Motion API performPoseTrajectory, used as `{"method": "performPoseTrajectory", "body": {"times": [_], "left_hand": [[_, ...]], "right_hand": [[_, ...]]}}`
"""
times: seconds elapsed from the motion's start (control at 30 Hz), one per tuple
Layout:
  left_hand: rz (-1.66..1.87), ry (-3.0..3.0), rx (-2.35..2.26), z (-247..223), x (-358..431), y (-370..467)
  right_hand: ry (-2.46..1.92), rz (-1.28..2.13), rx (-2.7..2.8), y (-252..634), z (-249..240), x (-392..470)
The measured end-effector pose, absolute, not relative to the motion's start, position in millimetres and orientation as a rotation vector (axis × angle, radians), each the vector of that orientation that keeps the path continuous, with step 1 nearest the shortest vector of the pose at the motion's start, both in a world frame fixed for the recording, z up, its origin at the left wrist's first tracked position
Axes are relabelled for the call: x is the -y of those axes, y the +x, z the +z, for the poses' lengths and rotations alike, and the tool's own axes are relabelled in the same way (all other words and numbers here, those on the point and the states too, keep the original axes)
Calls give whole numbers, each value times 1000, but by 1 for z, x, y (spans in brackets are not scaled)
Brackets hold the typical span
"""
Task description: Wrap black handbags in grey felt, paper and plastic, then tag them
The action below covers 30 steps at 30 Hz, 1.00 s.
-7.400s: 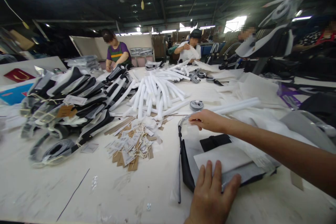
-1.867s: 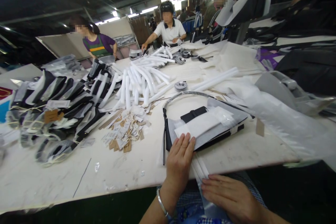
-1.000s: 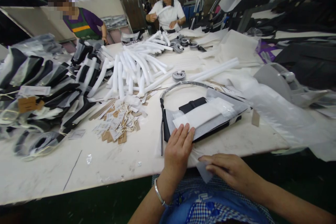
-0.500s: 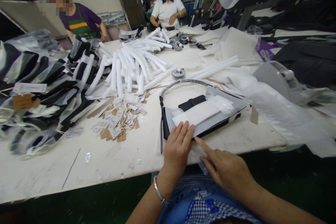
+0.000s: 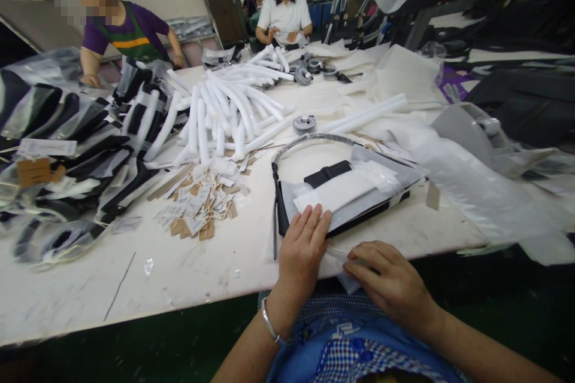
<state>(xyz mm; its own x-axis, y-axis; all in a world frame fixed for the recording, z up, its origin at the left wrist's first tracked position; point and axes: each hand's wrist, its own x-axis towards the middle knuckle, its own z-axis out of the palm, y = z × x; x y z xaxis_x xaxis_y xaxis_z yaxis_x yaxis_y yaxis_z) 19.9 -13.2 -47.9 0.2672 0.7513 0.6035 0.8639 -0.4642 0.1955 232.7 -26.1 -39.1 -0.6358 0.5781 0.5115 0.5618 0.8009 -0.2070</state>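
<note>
A black handbag point(image 5: 283, 215) lies before me on the table, with grey-white wrapping sheet point(image 5: 386, 173) over it. Its wrapped strap point(image 5: 309, 139) arches away from me, and a white packet point(image 5: 341, 188) rests on top. My left hand point(image 5: 305, 245) lies flat on the bag's near edge, fingers stretched out over the wrapping and the packet's corner. Close to the table edge, my right hand point(image 5: 386, 275) is bent, with a gap between thumb and fingers. Thin clear plastic point(image 5: 335, 260) spreads between the bag and this hand; whether the fingertips touch it is unclear.
White foam tubes point(image 5: 224, 111) are heaped beyond a pile of paper tags point(image 5: 204, 206). Wrapped black bags point(image 5: 67, 114) crowd the left side. Plastic sheeting point(image 5: 467, 185) covers the right edge. A coiled strap point(image 5: 304, 124) sits behind the bag. Two people work across the table.
My right hand has drawn its pointing index finger back from the bag's edge and bent its fingers. My left hand stays on the bag. The co-worker at left has shifted left.
</note>
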Motion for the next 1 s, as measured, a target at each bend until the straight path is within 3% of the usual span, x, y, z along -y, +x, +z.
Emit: {"method": "performPoseTrajectory", "body": {"times": [0.4, 1.0], "left_hand": [[-959, -2353, 1518, -47, 13, 20], [-945, -2360, 1524, -46, 13, 19]], "right_hand": [[-614, -53, 2560, 260, -63, 30], [-318, 188, 2496, 254, -48, 25]]}}
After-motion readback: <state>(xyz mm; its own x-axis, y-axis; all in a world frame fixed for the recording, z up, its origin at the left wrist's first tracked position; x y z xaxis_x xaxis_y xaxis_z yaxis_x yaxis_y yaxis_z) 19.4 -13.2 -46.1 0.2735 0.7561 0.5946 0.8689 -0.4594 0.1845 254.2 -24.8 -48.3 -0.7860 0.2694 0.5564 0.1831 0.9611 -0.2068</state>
